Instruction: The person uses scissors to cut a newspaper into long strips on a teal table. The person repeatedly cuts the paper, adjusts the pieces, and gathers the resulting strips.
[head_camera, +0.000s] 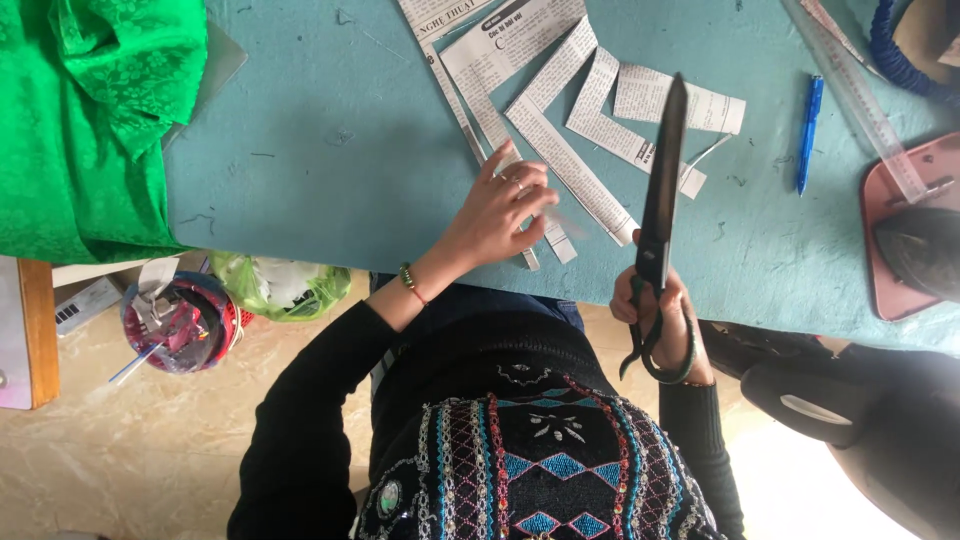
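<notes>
Your left hand (497, 212) presses flat, fingers spread, on the newspaper strips (560, 150) near the counter's (330, 170) front edge, keeping them from shifting. Your right hand (655, 310) grips the closed scissors (662, 190), blades raised clear.

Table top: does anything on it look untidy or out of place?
Yes. Cut newspaper strips lie fanned at mixed angles near the left hand, and thread bits dot the table. The right hand holds closed scissors upright.
</notes>
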